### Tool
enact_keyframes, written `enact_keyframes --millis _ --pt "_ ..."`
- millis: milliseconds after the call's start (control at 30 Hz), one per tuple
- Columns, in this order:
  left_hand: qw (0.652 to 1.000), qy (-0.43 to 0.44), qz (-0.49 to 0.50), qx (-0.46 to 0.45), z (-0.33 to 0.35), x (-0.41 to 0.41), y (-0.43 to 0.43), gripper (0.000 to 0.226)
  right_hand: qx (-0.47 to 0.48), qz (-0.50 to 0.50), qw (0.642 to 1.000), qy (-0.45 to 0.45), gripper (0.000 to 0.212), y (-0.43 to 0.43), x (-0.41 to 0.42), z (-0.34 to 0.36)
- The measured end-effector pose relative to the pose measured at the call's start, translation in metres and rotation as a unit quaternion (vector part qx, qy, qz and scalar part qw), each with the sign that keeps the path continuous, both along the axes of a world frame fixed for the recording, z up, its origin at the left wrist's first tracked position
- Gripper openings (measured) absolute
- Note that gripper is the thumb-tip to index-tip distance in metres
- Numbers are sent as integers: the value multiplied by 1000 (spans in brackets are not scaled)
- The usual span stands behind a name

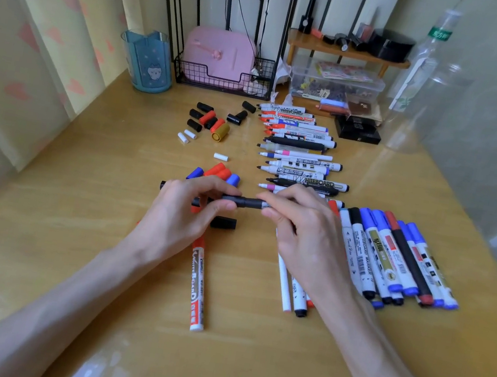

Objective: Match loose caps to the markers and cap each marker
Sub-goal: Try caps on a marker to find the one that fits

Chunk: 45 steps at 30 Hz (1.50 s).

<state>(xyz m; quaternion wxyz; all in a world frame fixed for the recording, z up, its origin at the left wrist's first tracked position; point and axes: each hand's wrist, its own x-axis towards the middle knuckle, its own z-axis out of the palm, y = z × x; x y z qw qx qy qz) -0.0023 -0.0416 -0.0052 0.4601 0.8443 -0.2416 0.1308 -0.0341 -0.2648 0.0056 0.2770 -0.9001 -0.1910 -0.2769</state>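
While hands (186,207) (302,230) grip blk marker (244,202), caps (207,117) far-left

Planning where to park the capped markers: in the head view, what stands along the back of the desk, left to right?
Blue translucent plastic cup with a cat print → black wire basket holding a pink case → clear lidded plastic box → tall clear plastic bottle with a green label.

Wooden desk (70,224): uncapped markers (298,157), loose caps (209,121), capped markers (393,255), blue cup (148,63).
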Motion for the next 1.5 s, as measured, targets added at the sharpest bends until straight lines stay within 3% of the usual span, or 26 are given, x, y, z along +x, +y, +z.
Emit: enact_keyframes --millis 633,767,933,1300,1500 --pt "1000 -9 6 25 9 -5 2 11 22 17 999 31 29 -1 1 5" --pt "997 -43 -22 64 11 -6 2 25 26 31 999 29 23 -2 -1 8" --pt "992 -67 -4 105 12 -4 6 22 11 40 998 38 22 2 0 8" --pt "998 38 -40 -1 13 -1 1 23 -47 4 992 -115 24 5 1 7" --pt "990 110 -75 -45 14 -2 4 22 -81 0 988 -130 32 4 5 6"
